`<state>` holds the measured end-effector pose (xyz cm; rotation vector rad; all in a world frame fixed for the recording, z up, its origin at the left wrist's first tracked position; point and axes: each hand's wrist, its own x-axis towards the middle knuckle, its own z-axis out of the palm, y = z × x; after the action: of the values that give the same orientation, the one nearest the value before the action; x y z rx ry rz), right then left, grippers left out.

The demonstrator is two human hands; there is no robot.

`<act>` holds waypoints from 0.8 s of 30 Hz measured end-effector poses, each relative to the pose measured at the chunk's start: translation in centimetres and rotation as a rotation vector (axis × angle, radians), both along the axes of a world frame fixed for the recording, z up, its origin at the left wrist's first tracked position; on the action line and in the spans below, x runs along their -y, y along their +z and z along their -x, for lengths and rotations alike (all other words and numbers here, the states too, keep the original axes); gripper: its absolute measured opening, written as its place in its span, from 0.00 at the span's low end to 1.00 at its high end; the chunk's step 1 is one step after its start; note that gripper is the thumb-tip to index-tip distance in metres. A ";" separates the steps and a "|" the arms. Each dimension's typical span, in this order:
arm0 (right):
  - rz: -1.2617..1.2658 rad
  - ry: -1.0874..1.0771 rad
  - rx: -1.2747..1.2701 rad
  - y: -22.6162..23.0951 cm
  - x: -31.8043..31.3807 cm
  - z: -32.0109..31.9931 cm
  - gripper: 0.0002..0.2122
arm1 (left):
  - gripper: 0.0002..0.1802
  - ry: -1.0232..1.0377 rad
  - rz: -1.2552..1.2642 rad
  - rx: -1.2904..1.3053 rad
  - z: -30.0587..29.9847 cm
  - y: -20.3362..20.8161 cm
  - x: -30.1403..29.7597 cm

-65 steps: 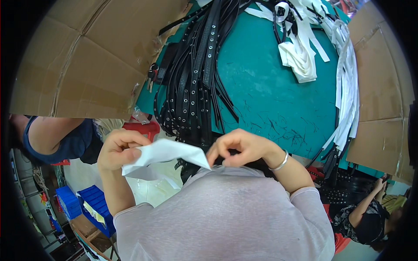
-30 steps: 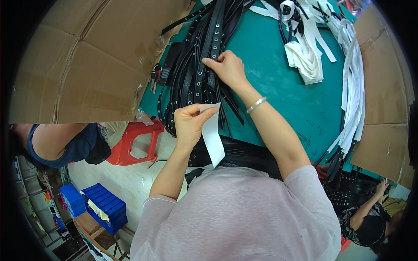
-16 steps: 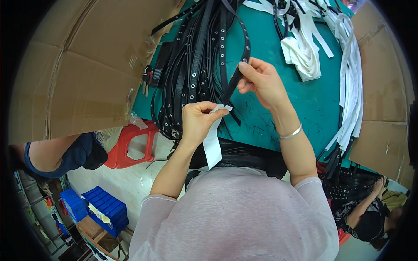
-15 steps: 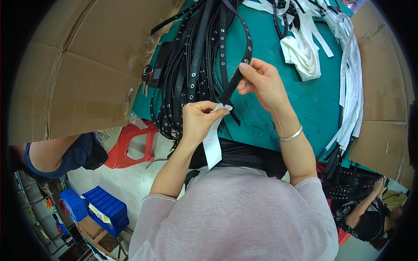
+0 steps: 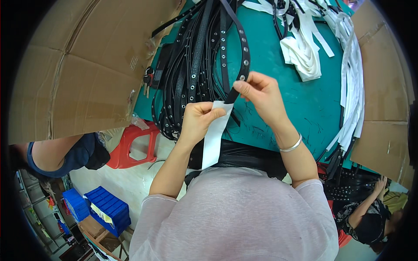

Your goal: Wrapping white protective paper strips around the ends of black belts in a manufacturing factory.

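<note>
My left hand (image 5: 202, 119) pinches a white strip (image 5: 212, 143) near its upper end, and the strip hangs down over the table's front edge. The end of a black belt with metal eyelets (image 5: 244, 56) meets the top of this strip; whether it lies inside or behind cannot be told. Just above, my right hand (image 5: 261, 89) grips that belt between thumb and fingers close to its end. From there the belt curves up toward the far edge. Beside my left hand lies a thick bundle of black eyelet belts (image 5: 187, 69).
The green table (image 5: 265, 117) has cardboard walls (image 5: 100, 65) at both sides. Keys (image 5: 148, 78) lie by the bundle. Folded white strips (image 5: 305, 61) and a white-wrapped bundle (image 5: 350, 87) are on the right. Red stool (image 5: 133, 145) and a person at left; another person at right.
My right hand has come down toward my left, bringing the belt's end with it. The white strip, crumpled at its top before, now lies flatter along the belt's end.
</note>
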<state>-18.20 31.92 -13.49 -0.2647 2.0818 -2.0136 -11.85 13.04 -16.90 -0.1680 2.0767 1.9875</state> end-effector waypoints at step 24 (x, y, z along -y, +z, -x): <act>0.503 0.182 0.649 -1.9 4.2 0.2 0.13 | 0.14 -0.419 -1.023 0.729 -3.1 2.5 2.8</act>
<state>-18.36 27.68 -15.38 0.1103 1.1197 -2.1037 -8.80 10.20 -14.38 -0.1830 0.4966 2.0129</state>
